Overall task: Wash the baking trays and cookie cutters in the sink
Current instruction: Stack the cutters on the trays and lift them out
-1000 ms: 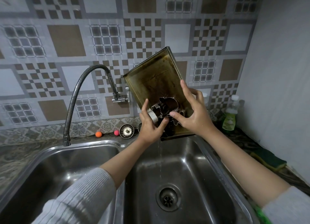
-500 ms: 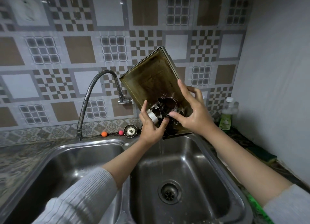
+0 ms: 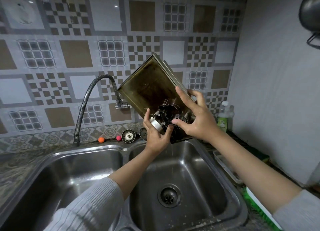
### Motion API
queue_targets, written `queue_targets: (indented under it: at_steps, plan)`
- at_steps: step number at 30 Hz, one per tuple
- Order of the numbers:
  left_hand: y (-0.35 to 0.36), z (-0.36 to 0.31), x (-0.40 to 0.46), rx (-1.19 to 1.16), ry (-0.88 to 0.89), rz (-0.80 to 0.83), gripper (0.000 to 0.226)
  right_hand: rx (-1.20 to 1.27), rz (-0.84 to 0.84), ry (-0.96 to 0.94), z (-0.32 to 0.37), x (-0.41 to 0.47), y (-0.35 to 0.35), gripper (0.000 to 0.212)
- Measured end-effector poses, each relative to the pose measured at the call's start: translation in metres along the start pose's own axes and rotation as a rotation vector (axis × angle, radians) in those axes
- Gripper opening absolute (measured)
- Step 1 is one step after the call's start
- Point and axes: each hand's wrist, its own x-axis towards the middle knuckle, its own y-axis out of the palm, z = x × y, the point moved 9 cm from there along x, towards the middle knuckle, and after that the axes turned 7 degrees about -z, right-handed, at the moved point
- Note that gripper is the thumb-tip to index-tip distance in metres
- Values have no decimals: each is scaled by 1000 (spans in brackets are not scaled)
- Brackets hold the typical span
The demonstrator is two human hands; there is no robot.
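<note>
A dark, browned rectangular metal baking tray (image 3: 149,87) is held steeply tilted above the right basin of the stainless-steel double sink (image 3: 204,163), its lower end down by the basin's back rim; a second tray edge shows behind its right side. A cluster of shiny metal cookie cutters (image 3: 165,116) lies against the tray's lower part. The left hand (image 3: 156,135) has its grip curled round the cutters from below, thumb up on the left and fingers pressed under them; the right hand (image 3: 194,120) has its grip clasped on the tray's right edge, fingers wrapped behind the rim, thumb lying across the front and touching the cutters. A grey flexible tap (image 3: 90,99) arches from the tiled wall toward the left basin; on the surface behind the sink stand two round metal strainer plugs (image 3: 128,135), an orange ball (image 3: 101,140) and a pink ball (image 3: 118,138); a green soap bottle (image 3: 223,118) stands in the right corner.
</note>
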Motion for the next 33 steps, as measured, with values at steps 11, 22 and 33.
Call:
queue_targets:
  at_steps: [11, 22, 33]
  plan:
    - [24, 31, 7, 73, -43, 5, 109, 2, 35, 45, -19, 4, 0, 94]
    - [39, 49, 32, 93, -62, -12, 112, -9, 52, 43, -42, 24, 13, 93]
    - [24, 39, 17, 199, -207, 202, 101, 230, 49, 307, -83, 4, 43, 96]
